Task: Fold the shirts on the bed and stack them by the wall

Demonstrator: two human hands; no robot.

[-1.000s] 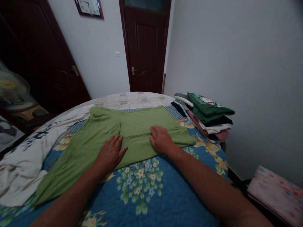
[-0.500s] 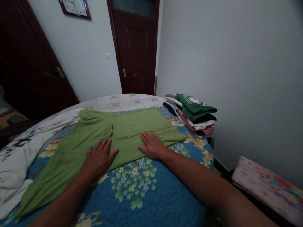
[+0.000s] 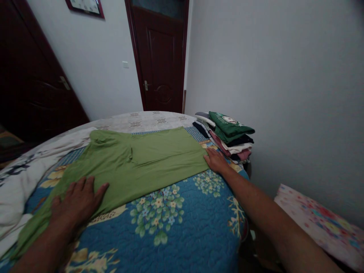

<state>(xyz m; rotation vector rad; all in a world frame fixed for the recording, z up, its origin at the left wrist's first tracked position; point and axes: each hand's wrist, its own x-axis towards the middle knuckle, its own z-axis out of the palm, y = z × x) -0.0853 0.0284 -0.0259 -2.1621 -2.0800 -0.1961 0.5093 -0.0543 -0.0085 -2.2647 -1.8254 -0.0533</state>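
Observation:
A green garment [image 3: 159, 155] lies spread over the blue flowered bedcover [image 3: 196, 227], its long edges running left to right. My left hand [image 3: 78, 201] rests flat on its lower left part, fingers spread and holding nothing. At the garment's right end is my right hand [image 3: 216, 160], palm down, with the fingertips on the cloth edge and the fingers a little apart. Just beyond my right hand stands a stack of folded clothes [image 3: 227, 142] with a dark green one on top.
A white garment with dark print [image 3: 17, 193] lies crumpled at the left. Behind is a pale patterned cover [image 3: 145, 119]. A pink floral box-like object [image 3: 318, 223] stands low at the right. Dark red doors [image 3: 162, 57] and walls are behind.
My right hand has slid right to the garment's end, and my left hand has moved left and down across it. The view has shifted slightly.

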